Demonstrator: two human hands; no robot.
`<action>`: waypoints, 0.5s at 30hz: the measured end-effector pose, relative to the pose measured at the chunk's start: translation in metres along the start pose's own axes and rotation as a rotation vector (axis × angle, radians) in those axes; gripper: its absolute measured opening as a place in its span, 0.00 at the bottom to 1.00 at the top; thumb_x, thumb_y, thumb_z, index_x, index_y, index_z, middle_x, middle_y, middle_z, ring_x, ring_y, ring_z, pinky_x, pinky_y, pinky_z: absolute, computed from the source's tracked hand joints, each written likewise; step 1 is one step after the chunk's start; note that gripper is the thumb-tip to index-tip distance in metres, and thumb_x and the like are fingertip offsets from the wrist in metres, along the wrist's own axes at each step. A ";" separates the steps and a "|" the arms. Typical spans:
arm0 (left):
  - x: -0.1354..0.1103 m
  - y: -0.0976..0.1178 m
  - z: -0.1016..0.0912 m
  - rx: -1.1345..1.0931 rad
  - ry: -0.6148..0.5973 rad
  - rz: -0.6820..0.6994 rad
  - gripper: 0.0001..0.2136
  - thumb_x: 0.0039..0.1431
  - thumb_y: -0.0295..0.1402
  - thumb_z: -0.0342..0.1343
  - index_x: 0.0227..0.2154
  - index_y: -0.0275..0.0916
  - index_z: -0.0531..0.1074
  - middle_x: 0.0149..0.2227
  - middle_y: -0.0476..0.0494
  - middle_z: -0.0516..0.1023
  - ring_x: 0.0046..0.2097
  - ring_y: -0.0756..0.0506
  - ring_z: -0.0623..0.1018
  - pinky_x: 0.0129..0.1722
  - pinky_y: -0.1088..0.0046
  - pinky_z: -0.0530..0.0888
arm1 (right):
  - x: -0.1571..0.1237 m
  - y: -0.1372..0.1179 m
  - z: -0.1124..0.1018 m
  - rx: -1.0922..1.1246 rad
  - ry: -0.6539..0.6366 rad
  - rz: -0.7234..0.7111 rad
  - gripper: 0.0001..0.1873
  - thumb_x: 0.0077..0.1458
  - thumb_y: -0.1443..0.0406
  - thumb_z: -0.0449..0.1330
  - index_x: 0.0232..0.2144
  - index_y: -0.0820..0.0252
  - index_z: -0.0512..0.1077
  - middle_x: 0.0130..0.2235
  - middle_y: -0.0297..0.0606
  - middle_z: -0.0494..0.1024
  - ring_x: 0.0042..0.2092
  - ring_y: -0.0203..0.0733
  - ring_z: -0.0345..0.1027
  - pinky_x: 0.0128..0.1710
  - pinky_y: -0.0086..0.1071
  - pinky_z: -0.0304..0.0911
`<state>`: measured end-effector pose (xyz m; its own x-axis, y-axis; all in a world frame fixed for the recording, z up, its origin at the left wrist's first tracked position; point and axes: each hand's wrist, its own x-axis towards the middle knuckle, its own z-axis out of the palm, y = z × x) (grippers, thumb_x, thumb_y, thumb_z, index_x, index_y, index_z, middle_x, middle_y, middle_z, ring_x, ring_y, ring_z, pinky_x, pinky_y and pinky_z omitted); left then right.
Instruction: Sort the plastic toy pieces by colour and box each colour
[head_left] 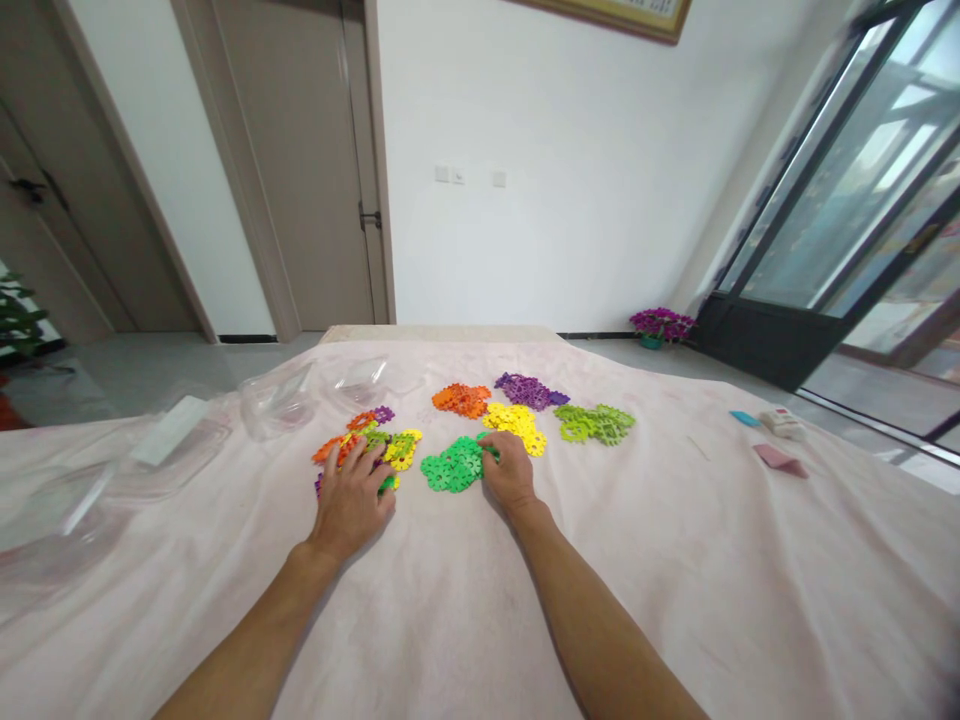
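Note:
My left hand [351, 505] lies with its fingers spread over a mixed pile of gear-shaped plastic discs [403, 450] in orange, yellow, purple and green, covering part of it. My right hand [510, 473] is closed in a pinch at the right side of the green disc pile [452, 466], where a green gear-shaped disc [484, 438] shows at its fingertips. Just behind that hand sits the yellow disc pile [517, 424]. Farther back are the orange disc pile [461, 400] and the purple disc pile [527, 391]. To the right lies the lime-green disc pile [596, 425].
Several clear plastic containers [176, 440] stand along the left of the cloth-covered table [450, 620]. At the right are a small white box [781, 423], a pink piece [781, 460] and a blue piece [745, 418]. A wooden door [292, 160] stands beyond.

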<state>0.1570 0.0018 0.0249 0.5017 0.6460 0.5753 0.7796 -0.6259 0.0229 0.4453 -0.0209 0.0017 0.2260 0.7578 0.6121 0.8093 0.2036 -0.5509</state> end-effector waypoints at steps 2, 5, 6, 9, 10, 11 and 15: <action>0.001 -0.004 -0.003 -0.049 0.013 -0.045 0.10 0.60 0.32 0.53 0.37 0.45 0.81 0.56 0.43 0.77 0.64 0.36 0.68 0.67 0.46 0.50 | 0.000 -0.002 -0.001 -0.002 -0.007 0.011 0.14 0.50 0.73 0.56 0.36 0.57 0.78 0.42 0.40 0.79 0.48 0.45 0.68 0.55 0.39 0.61; 0.001 -0.014 -0.005 -0.107 0.107 -0.223 0.13 0.65 0.34 0.48 0.38 0.45 0.80 0.56 0.44 0.78 0.63 0.40 0.70 0.67 0.51 0.53 | 0.000 -0.004 -0.002 -0.006 -0.028 0.033 0.14 0.51 0.73 0.55 0.36 0.56 0.78 0.42 0.39 0.79 0.49 0.45 0.68 0.55 0.39 0.60; 0.000 -0.019 -0.005 -0.111 0.141 -0.304 0.14 0.66 0.35 0.46 0.39 0.44 0.79 0.56 0.43 0.77 0.62 0.40 0.70 0.66 0.51 0.54 | 0.001 -0.004 -0.002 -0.007 -0.032 0.036 0.14 0.51 0.73 0.55 0.36 0.56 0.78 0.43 0.39 0.79 0.49 0.45 0.68 0.55 0.40 0.60; -0.004 -0.037 -0.005 -0.076 0.150 -0.525 0.17 0.67 0.34 0.43 0.46 0.42 0.78 0.57 0.40 0.76 0.62 0.39 0.69 0.64 0.51 0.57 | 0.000 -0.006 -0.004 -0.017 -0.035 0.023 0.15 0.51 0.73 0.55 0.37 0.56 0.78 0.43 0.39 0.79 0.49 0.45 0.68 0.56 0.40 0.60; -0.006 -0.043 -0.004 -0.053 0.121 -0.585 0.18 0.67 0.34 0.43 0.49 0.42 0.77 0.58 0.39 0.75 0.62 0.38 0.69 0.63 0.50 0.57 | 0.000 -0.007 -0.004 -0.024 -0.037 0.012 0.15 0.52 0.73 0.55 0.37 0.56 0.78 0.43 0.39 0.79 0.49 0.46 0.68 0.56 0.40 0.59; -0.007 -0.049 -0.003 -0.032 0.085 -0.639 0.19 0.67 0.35 0.43 0.52 0.42 0.75 0.59 0.37 0.74 0.62 0.37 0.68 0.62 0.50 0.57 | 0.000 -0.010 -0.005 -0.033 -0.043 -0.001 0.14 0.52 0.73 0.56 0.37 0.56 0.78 0.43 0.40 0.79 0.49 0.46 0.67 0.55 0.40 0.59; -0.010 -0.062 0.002 -0.043 -0.086 -0.731 0.23 0.69 0.40 0.38 0.58 0.42 0.70 0.59 0.35 0.74 0.61 0.36 0.69 0.60 0.47 0.58 | 0.000 -0.030 -0.007 -0.090 -0.104 -0.055 0.12 0.56 0.70 0.58 0.39 0.56 0.79 0.44 0.40 0.79 0.49 0.46 0.66 0.55 0.39 0.57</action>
<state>0.1040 0.0347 0.0164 -0.1118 0.9357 0.3346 0.9117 -0.0374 0.4092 0.4251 -0.0319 0.0223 0.1262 0.8078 0.5758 0.8653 0.1943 -0.4622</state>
